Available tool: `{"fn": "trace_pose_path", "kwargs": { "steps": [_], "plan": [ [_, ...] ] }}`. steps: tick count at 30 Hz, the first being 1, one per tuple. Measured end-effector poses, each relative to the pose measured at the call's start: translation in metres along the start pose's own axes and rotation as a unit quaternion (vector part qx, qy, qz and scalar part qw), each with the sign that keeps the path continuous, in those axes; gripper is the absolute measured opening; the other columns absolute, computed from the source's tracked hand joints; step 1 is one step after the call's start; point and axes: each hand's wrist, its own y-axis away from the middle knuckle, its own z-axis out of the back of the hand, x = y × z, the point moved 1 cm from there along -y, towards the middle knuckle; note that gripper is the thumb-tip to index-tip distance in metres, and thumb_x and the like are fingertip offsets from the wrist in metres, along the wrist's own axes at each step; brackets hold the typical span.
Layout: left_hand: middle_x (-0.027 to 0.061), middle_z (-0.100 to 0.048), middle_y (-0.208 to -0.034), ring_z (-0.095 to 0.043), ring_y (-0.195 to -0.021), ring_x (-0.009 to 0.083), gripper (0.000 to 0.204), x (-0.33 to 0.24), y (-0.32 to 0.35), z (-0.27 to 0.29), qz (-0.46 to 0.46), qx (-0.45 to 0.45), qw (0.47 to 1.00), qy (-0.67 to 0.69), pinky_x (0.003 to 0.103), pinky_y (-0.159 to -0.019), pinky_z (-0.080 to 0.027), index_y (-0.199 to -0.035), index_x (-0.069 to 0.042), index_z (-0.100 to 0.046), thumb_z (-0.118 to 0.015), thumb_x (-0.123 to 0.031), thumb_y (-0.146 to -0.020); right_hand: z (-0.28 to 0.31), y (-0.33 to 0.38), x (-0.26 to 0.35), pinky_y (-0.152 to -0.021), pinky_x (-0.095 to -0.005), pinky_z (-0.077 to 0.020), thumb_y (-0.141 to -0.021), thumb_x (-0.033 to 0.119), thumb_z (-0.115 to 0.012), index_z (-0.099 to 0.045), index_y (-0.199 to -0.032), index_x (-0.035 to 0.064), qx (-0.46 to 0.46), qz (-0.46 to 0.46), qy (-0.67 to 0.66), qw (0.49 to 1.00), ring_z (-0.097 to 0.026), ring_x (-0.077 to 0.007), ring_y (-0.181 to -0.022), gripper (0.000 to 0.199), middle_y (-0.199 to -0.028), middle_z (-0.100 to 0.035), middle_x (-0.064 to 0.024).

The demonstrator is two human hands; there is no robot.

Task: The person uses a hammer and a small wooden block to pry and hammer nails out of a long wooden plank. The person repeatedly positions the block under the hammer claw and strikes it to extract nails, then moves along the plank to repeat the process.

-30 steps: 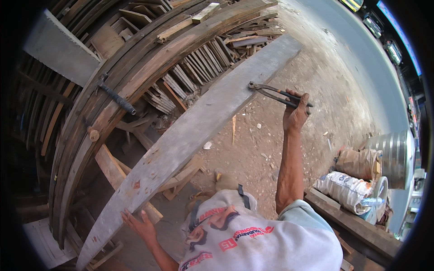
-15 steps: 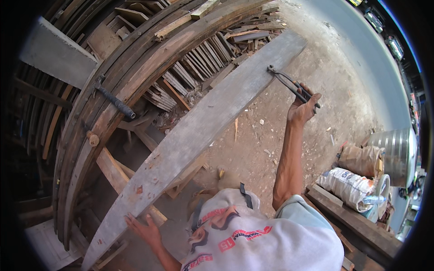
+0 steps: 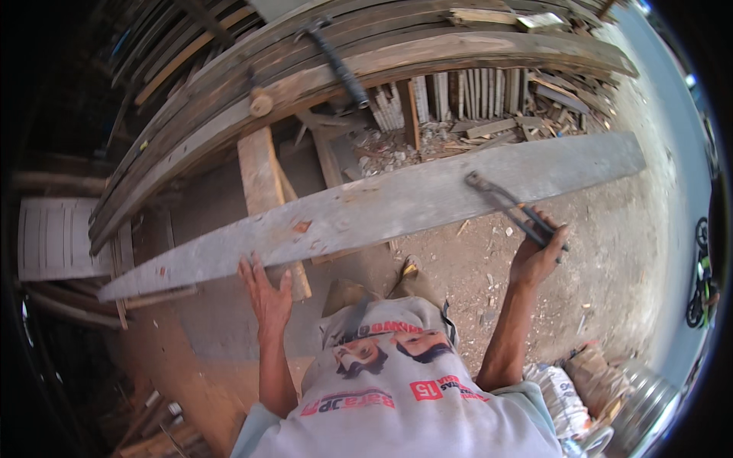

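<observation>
Across the middle, a long grey plank lies over a wooden beam that seems to keep it raised. Toward its left end, the left hand spreads wide at the near edge, perhaps steadying it; the right hand grips pincers by the handles, their head over the plank's right part.

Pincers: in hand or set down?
In hand: the right hand is closed around the pincers. Whether they touch the grey board: cannot tell.
</observation>
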Motion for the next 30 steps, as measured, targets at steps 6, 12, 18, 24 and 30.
{"fn": "trace_pose_path", "kwargs": {
  "steps": [6,12,18,24,30],
  "plan": [
    [0.0245,-0.024,-0.172,-0.019,-0.161,0.0424,0.079,0.01,0.007,0.009,-0.028,-0.022,0.998,0.053,0.053,-0.13,-0.024,-0.164,-0.006,-0.036,-0.074,-0.019,-0.096,-0.072,0.124,-0.008,-0.059,-0.0302,-0.0473,-0.109,0.042,-0.061,-0.071,-0.111,-0.0042,0.187,-0.107,0.155,0.964,-0.06,-0.0135,-0.067,0.047,-0.086,-0.069,-0.0078],
    [0.018,-0.057,-0.153,-0.057,-0.138,0.0312,0.052,0.118,0.046,0.015,0.041,-0.113,0.953,0.277,0.044,-0.114,-0.047,-0.151,-0.002,-0.054,-0.067,-0.011,-0.101,-0.061,0.101,-0.001,-0.062,-0.029,-0.0494,-0.109,0.041,-0.063,-0.069,-0.111,-0.0067,0.027,-0.055,0.077,0.995,-0.063,-0.0158,-0.07,0.048,-0.088,-0.069,-0.0116],
    [0.017,-0.071,-0.131,-0.067,-0.123,0.0283,0.039,0.231,0.084,-0.002,0.135,-0.043,0.939,0.313,0.041,-0.107,-0.052,-0.142,0.001,-0.062,-0.062,-0.013,-0.105,-0.041,0.113,0.011,-0.068,-0.0298,-0.0521,-0.109,0.038,-0.063,-0.067,-0.11,-0.0017,-0.08,0.038,0.043,0.995,-0.065,-0.0167,-0.08,0.04,-0.101,-0.072,-0.0135],
    [0.0156,-0.073,-0.126,-0.07,-0.117,0.0279,0.04,0.244,0.071,0.002,0.074,0.151,0.929,0.328,0.041,-0.103,-0.053,-0.139,-0.001,-0.064,-0.067,-0.018,-0.104,-0.121,0.29,-0.04,-0.069,-0.0321,-0.0561,-0.108,0.037,-0.065,-0.066,-0.114,-0.0005,0.153,-0.149,0.089,0.973,-0.069,-0.0176,-0.077,0.038,-0.1,-0.075,-0.0154],
    [0.0195,-0.072,-0.13,-0.071,-0.116,0.0311,0.044,0.274,0.072,0.038,0.04,0.253,0.919,0.3,0.041,-0.102,-0.054,-0.141,-0.001,-0.063,-0.069,-0.019,-0.101,-0.173,0.36,-0.045,-0.06,-0.0304,-0.0558,-0.108,0.037,-0.065,-0.071,-0.108,-0.0012,0.234,-0.147,0.145,0.95,-0.069,-0.0157,-0.067,0.039,-0.092,-0.075,-0.0126]
  ]
}}
